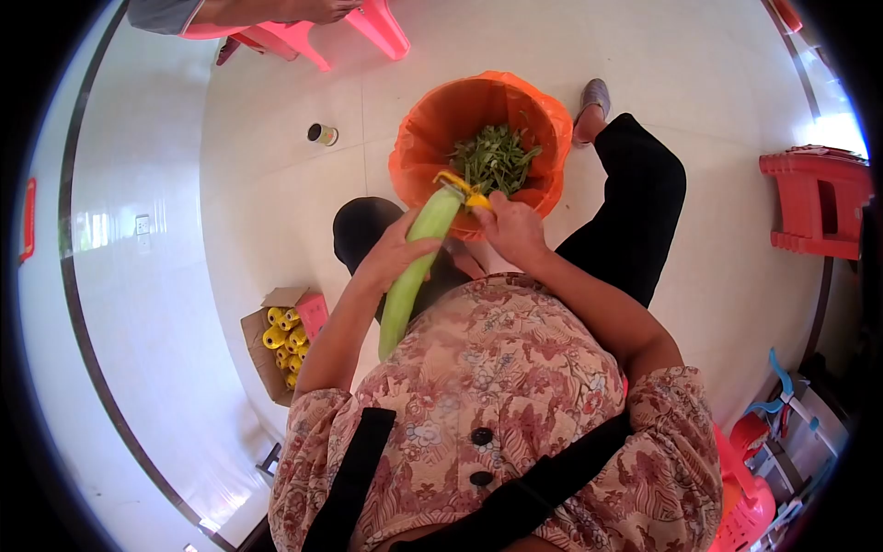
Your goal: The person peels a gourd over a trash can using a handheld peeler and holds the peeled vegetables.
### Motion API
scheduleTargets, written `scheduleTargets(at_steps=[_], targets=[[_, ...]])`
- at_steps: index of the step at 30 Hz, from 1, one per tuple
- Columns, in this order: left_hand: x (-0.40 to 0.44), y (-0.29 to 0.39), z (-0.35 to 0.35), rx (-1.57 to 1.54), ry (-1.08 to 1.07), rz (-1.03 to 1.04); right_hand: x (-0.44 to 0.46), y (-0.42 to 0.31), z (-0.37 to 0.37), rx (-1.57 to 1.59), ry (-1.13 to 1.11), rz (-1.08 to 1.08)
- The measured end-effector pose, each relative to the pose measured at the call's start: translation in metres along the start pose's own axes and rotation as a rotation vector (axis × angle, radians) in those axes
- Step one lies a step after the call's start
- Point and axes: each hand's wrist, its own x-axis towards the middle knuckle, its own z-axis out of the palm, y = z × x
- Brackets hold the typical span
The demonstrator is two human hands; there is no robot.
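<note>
My left hand (395, 253) is wrapped round the middle of a long pale-green gourd (411, 285), which slants up from my belly to the near rim of a bin. My right hand (512, 230) grips a yellow peeler (477, 201), its head lying against the gourd's upper end. Beneath that end stands the bin, lined with an orange bag (418, 138). Green peelings (497, 158) are heaped inside it. The gourd's lower tip reaches my flowered shirt.
A cardboard box (265, 354) of yellow bottles or packs stands on the floor at left. A small can (322, 134) lies beyond. Stacked red stools (814, 202) are at right. Another person's arm (267, 11) shows above a pink stool (379, 28).
</note>
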Motion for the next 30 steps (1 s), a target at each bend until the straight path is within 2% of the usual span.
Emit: scheduleTargets(at_steps=[5, 6, 9, 14, 17, 25, 28, 30], targets=[[-0.013, 0.014, 0.013, 0.009, -0.034, 0.015, 0.022, 0.043, 0.009, -0.069, 0.081, 0.129], [-0.012, 0.012, 0.01, -0.014, -0.025, 0.005, 0.026, 0.048, 0.012, 0.036, 0.172, 0.083], [-0.003, 0.003, 0.001, -0.127, -0.033, -0.037, 0.03, 0.055, 0.014, 0.137, 0.182, 0.026], [0.003, -0.008, -0.003, -0.465, -0.113, -0.11, 0.001, 0.001, -0.008, 0.053, 0.05, -0.043], [0.0, -0.006, 0.001, -0.515, -0.108, -0.09, 0.002, 0.0, -0.006, -0.008, 0.039, -0.086], [0.006, -0.019, -0.006, -0.37, -0.025, -0.136, 0.02, 0.014, 0.006, -0.105, -0.04, -0.007], [0.011, -0.023, -0.01, -0.375, -0.025, -0.133, 0.019, 0.022, 0.021, -0.015, 0.016, -0.03], [0.008, -0.026, -0.008, -0.453, -0.069, -0.13, 0.021, 0.025, 0.015, 0.506, -0.223, 0.252]])
